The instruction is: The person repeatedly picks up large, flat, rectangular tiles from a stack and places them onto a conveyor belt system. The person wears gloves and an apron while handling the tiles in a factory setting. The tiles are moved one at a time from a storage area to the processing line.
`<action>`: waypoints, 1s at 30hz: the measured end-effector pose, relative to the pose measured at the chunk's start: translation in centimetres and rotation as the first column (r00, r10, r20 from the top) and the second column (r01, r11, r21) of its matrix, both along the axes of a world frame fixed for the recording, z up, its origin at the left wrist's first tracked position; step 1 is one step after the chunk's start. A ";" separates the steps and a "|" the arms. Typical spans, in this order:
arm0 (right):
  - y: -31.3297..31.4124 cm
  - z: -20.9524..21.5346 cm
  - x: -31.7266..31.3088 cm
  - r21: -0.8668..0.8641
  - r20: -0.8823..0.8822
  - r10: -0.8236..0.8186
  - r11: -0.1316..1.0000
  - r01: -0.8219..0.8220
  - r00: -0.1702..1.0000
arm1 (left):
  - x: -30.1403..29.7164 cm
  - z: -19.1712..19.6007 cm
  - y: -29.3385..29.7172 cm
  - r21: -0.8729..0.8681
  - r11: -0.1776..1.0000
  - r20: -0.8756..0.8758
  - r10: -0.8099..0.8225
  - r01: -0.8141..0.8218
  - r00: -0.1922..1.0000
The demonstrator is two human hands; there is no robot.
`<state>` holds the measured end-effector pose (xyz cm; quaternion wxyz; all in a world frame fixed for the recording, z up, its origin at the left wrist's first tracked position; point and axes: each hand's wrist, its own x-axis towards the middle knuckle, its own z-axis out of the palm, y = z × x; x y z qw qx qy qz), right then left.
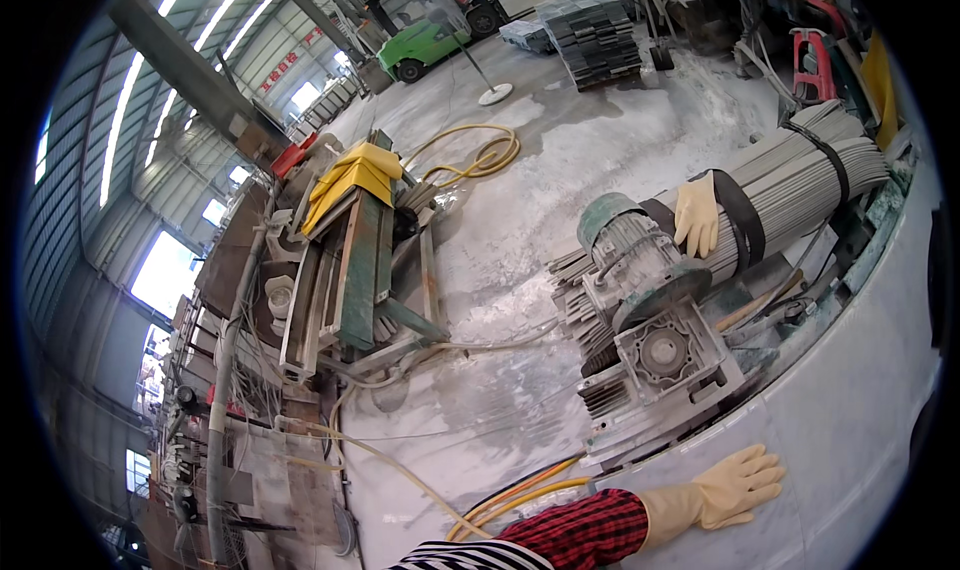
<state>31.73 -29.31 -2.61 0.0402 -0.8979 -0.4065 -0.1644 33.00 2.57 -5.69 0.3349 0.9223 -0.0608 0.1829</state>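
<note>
My left hand [742, 489] wears a cream rubber glove below a red-and-black checked sleeve. It rests on a pale slab [815, 460] at the lower right, fingers apart, holding nothing. My right hand is out of view. Beyond the slab's edge, nearest my left hand, stands a dusty electric motor with a square gearbox [664, 351] and a green end cover. A long strapped bundle of grey strips [800, 175] runs behind it to the upper right. Over the bundle, beside a black strap, lies another cream rubber glove [697, 217]; no arm shows with it.
Yellow and orange hoses [530, 490] run beside the slab. At left stands a rack of dusty metal beams [360, 280] under a yellow cover [352, 180]. A coiled yellow hose [490, 157], stacked dark slabs [590, 40] and a green forklift [425, 45] stand farther back.
</note>
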 end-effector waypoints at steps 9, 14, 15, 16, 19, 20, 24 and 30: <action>0.2 -0.3 -0.5 -0.005 -0.005 0.001 1.000 -0.001 1.000 | -0.2 -0.7 -0.3 0.037 0.998 0.048 0.043 -0.045 0.998; 0.5 -0.3 -0.8 -0.004 -0.016 -0.001 1.000 0.001 1.000 | -0.4 -0.3 -0.2 0.029 0.999 0.025 0.033 -0.034 0.999; 0.7 -0.4 -0.8 -0.002 -0.018 0.000 1.000 0.000 1.000 | -0.4 -0.3 -0.2 0.030 0.999 0.024 0.032 -0.033 0.999; 0.6 -0.3 -0.8 -0.006 -0.021 0.004 1.000 -0.004 1.000 | -0.4 -0.2 -0.2 0.030 0.999 0.023 0.030 -0.031 0.999; 0.7 -0.4 -0.9 -0.001 -0.021 0.004 1.000 -0.004 1.000 | -0.3 -0.2 -0.3 0.029 0.999 0.013 0.027 -0.028 1.000; 0.8 -0.4 -1.0 0.003 -0.019 -0.001 1.000 0.001 1.000 | -0.3 -0.1 -0.3 0.028 0.999 0.004 0.019 -0.019 1.000; 0.8 -0.4 -0.9 -0.006 -0.027 0.029 1.000 -0.029 0.999 | -0.8 0.2 -0.1 0.022 1.000 -0.015 0.021 -0.020 1.000; 0.6 -0.8 -1.4 0.012 -0.032 0.039 0.999 -0.038 0.999 | -1.1 0.2 -0.2 0.017 1.000 0.004 0.011 -0.011 1.000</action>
